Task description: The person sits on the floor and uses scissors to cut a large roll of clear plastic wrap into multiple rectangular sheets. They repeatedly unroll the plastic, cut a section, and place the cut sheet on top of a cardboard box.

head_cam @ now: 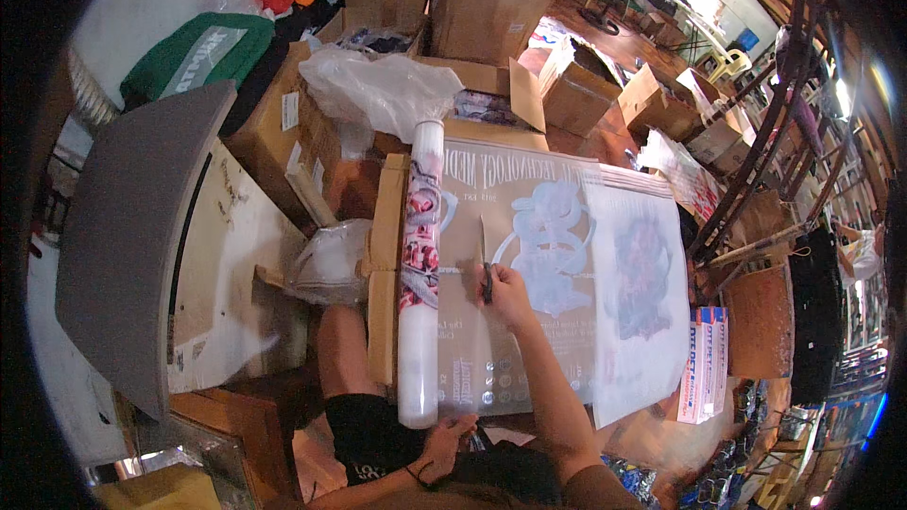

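Note:
My right hand [510, 295] grips a pair of scissors [486, 280], blades pointing away from me over a sheet of clear printed film [475, 340]. The film bears pale mirrored lettering and bluish-white shapes. On its left side the film joins a thick roll [419, 368] with red and grey printing. My left hand [441, 448] pinches the film's near edge, just right of the roll's near end. A stack of whitish printed sheets [638, 375] lies to the right, beside the film. Whether the blades are on the film's surface or through it cannot be told.
An open cardboard box [382, 326] stands left of the roll. Beyond are more cartons [489, 21] and crumpled clear plastic [375, 81]. A grey-edged panel [134, 241] rises at left. Long film boxes [701, 368] stand at right, near a dark metal frame [751, 149].

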